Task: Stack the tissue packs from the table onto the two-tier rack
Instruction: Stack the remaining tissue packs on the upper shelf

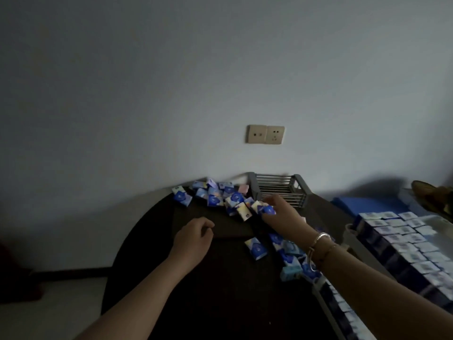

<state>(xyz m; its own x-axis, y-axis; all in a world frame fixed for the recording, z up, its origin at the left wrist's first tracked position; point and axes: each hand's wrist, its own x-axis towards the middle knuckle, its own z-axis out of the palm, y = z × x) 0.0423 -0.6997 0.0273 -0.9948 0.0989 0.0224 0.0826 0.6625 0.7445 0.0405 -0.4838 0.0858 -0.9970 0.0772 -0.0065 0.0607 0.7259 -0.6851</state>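
Tissue packs (215, 196) lay heaped at the table's (220, 303) far edge, just left of the rack (279, 188). Right hand (282, 212) pinched one pack (267, 209); left hand (193, 238) hung loosely curled, holding nothing. Pulling carelessly could topple neighbouring packs off the table.

Dim room, low light. Plain pale wall (220, 69) fills most of the view; double wall socket (265, 134) mid-wall. Below the socket, dark round table (208, 290). Left of the table: pale floor (49, 310), dark skirting (71, 273).
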